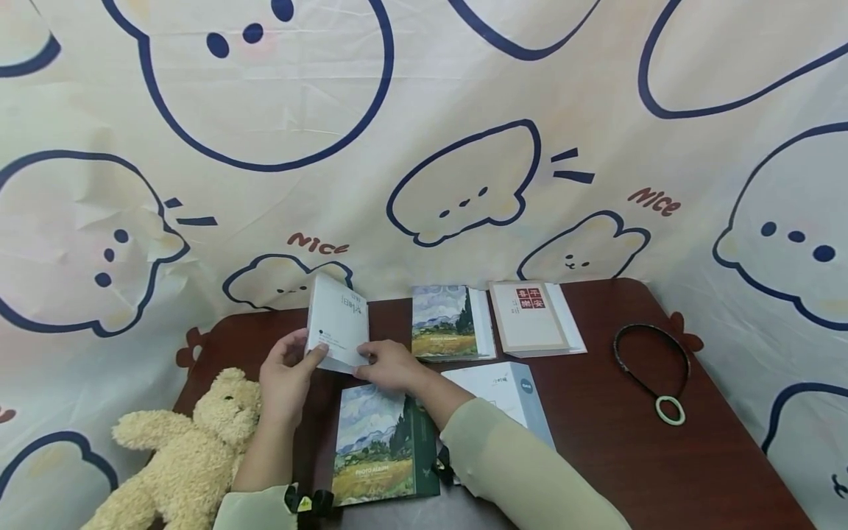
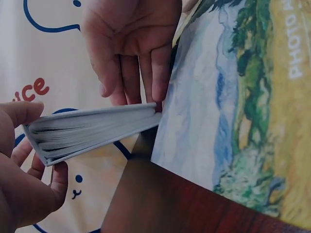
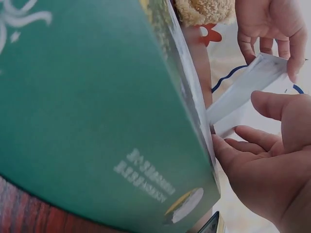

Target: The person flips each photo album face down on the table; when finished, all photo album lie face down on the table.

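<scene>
White book (image 1: 339, 320): held near table's (image 1: 662, 456) far left edge, tilted, printed cover viewer-facing, probably for legibility; cannot tell if resting on tabletop
Left hand (image 1: 285, 375): pinching left edge, thumb on cover, likely steadying
Right hand (image 1: 391, 366): pinching lower right corner, seemingly sharing weight
Painted album (image 1: 371, 456): lying nearer, apparently parked within reach

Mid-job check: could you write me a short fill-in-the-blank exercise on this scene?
The left hand and the ____ hand hold the white album.
The nearest landscape cover reads "____ ALBUM".
The teddy bear is nearer the ____ hand.
The red-brown word printed on the backdrop reads ____.

Missing words: right; PHOTO; left; Nice.
</scene>
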`<control>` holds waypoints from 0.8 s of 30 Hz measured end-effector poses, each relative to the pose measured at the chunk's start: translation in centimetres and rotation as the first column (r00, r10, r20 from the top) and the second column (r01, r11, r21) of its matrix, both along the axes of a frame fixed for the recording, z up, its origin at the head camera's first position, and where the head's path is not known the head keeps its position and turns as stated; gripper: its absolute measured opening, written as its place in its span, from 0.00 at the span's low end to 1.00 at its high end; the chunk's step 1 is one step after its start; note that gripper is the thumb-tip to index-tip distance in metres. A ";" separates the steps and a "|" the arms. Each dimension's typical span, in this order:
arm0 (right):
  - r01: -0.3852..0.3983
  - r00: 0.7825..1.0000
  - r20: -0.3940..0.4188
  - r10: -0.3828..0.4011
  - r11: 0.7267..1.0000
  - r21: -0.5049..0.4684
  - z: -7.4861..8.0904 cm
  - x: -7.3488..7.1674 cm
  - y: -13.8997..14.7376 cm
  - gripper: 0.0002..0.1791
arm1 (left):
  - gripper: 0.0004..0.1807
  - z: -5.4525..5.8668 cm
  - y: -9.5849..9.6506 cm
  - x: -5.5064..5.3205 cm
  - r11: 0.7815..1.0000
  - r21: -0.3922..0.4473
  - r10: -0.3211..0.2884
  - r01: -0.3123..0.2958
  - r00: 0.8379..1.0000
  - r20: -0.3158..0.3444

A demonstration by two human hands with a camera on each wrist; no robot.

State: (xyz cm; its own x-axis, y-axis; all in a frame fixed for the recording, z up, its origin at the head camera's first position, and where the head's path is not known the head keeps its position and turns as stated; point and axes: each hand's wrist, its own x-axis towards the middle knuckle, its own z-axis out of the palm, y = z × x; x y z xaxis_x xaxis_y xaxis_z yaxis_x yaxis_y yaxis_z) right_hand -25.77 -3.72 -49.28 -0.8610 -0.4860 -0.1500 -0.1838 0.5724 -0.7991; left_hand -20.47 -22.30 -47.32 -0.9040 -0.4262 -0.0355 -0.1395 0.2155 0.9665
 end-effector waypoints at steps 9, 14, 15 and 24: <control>0.003 0.996 0.085 0.006 0.995 -0.098 0.3 0.3 -0.6 0.29 | 0.33 0.8 0.1 0.2 0.998 -0.060 -0.037 0.034 0.998 -0.046; -0.010 0.996 0.083 0.020 0.993 -0.121 0.2 0.3 -0.8 0.28 | 0.31 1.0 0.1 0.2 0.996 -0.083 -0.029 0.025 0.998 -0.052; -0.016 0.997 0.079 0.026 0.992 -0.124 0.2 0.3 -0.9 0.27 | 0.31 1.1 0.1 0.2 0.996 -0.087 -0.028 0.023 0.998 -0.053; -0.015 0.993 0.117 0.035 0.985 -0.170 0.0 0.1 -1.2 0.24 | 0.31 1.5 0.5 0.4 0.993 -0.114 -0.049 0.040 0.996 -0.075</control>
